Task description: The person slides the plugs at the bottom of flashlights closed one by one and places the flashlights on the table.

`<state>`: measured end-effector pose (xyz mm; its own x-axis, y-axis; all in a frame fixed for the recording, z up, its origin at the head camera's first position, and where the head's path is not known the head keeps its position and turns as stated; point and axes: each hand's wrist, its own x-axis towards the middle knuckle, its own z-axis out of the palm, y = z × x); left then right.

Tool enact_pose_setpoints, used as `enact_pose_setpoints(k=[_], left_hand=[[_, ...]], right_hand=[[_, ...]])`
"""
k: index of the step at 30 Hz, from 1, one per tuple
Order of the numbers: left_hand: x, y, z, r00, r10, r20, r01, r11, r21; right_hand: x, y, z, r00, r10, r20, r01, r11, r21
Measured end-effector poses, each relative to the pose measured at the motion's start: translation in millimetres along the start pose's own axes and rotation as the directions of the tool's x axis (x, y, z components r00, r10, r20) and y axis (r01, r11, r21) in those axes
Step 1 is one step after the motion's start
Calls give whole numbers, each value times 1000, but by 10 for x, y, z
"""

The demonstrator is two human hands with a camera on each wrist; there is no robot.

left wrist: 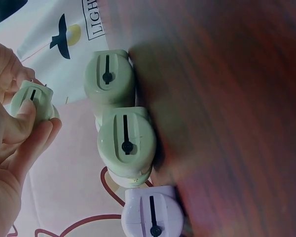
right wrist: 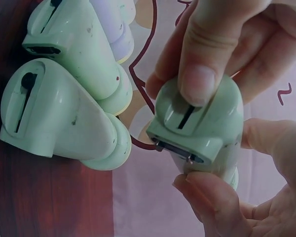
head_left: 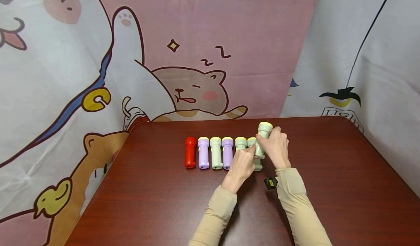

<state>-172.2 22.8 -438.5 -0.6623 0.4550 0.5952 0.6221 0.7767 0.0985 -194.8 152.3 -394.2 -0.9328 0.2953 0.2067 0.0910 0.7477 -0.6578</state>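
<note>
Both hands hold a pale green flashlight tilted above the right end of a row of flashlights. My right hand grips its body between thumb and fingers. My left hand pinches its base end, the thumb pressing on the slotted slider there. In the right wrist view, that thumb covers the slider's knob, and small metal prongs show at the base's edge. Beside the hands lie two more green flashlights, partly hidden by the hands in the head view, their black slider knobs showing.
Further left in the row lie a purple flashlight, a green flashlight, another purple flashlight and a red flashlight. The brown table meets a cartoon-printed cloth at its back edge. A small black device sits at the right wrist.
</note>
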Motion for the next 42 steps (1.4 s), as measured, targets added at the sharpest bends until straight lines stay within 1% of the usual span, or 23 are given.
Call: enact_pose_setpoints(k=[11, 19, 25, 34, 42], left_hand=[[-1, 1, -17, 999, -16, 43, 17, 999, -29], [10, 4, -27, 999, -9, 54, 12, 999, -45], [10, 7, -28, 997, -18, 73, 22, 998, -56], [-1, -9, -10, 995, -13, 95, 21, 996, -87], [-31, -11, 13, 993, -3, 117, 7, 999, -34]], right_hand=[[-7, 8, 7, 1000, -10, -5, 10, 1000, -2], [-8, 8, 1, 1000, 2, -6, -2, 1000, -9], [-4, 29, 12, 1000, 0, -1, 0, 1000, -13], [26, 113, 26, 998, -1, 55, 1, 1000, -11], [57, 205, 31, 994, -17, 112, 20, 999, -30]])
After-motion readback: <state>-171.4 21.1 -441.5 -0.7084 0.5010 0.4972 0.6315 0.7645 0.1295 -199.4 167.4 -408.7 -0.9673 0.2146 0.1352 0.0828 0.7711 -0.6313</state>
